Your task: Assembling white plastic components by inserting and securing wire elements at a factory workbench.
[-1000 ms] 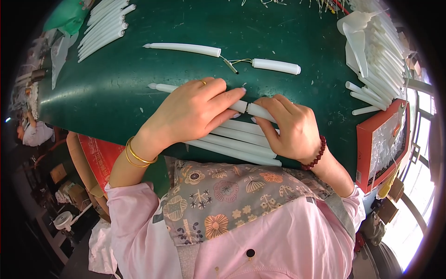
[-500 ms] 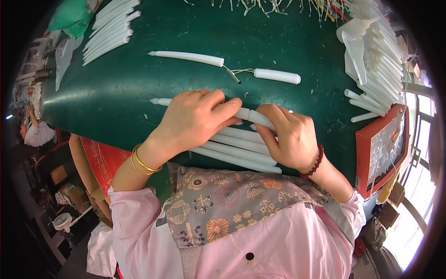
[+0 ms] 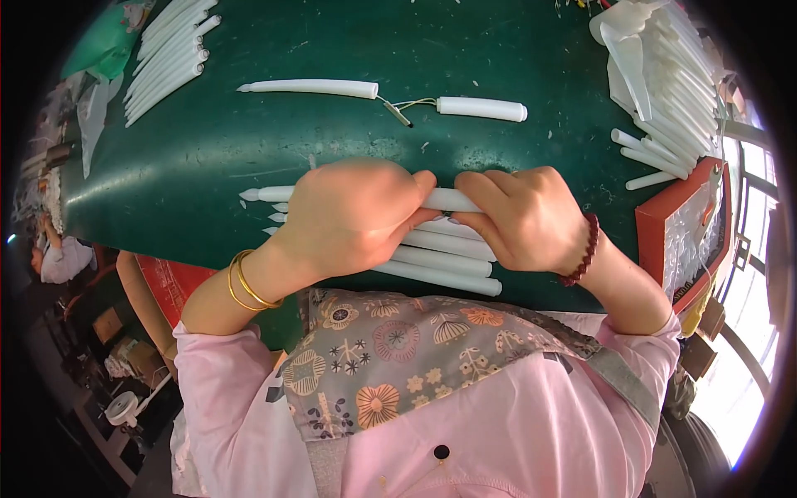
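A white electric taper candle (image 3: 450, 200) lies level between my two hands, its pointed tip showing past the left one. My left hand (image 3: 353, 216) is closed round the long part, while my right hand (image 3: 531, 217) pinches the base end between thumb and fingers. Just below, several similar white candles (image 3: 448, 262) lie side by side in front of my apron, partly covered by my hands. Beyond them rests a candle in two parts: a tapered shaft (image 3: 320, 86) and a short white tube (image 3: 481, 109), joined by thin wires (image 3: 418, 103) with a small dark-tipped piece (image 3: 397, 114).
A row of white candles (image 3: 170, 62) lies at the far left near a green plastic bag (image 3: 104, 41). At the right are a heap of white tubes (image 3: 672, 95), a translucent white scoop (image 3: 624, 50) and a red box (image 3: 664, 224). The green tabletop (image 3: 274, 141) runs underneath.
My hands have come closer together along the candle. The seam seen between its parts earlier no longer shows. The view has shifted, so the table's far things sit higher.
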The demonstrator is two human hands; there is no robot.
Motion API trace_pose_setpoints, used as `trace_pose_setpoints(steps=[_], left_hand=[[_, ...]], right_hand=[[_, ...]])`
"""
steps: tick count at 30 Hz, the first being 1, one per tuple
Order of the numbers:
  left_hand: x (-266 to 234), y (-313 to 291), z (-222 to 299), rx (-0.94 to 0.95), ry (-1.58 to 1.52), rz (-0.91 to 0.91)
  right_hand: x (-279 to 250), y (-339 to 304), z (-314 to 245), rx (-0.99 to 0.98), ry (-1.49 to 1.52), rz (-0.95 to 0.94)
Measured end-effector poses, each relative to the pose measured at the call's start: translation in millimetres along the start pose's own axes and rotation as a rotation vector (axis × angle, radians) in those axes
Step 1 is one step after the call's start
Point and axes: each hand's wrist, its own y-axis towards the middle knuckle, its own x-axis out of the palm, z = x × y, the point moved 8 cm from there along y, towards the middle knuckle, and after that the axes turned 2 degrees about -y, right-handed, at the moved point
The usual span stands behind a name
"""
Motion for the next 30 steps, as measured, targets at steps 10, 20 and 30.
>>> trace_pose_setpoints(steps=[10,20,30], left_hand=[[10.1,7.0,-9.1,-0.028,-0.152,0.04],[2.4,-1.8,-24.0,-0.054,-0.168,-0.01],[7.9,21.1,-101.5,-0.066,-0.013,0.117]], right_hand=[[-2.8,5.9,0.9,0.022,-0.051,-0.02],[17.0,3.0,5.6,-0.093,-0.04,0.017],[-7.7,41.9,44.6,0.064,-0.299,0.376]])
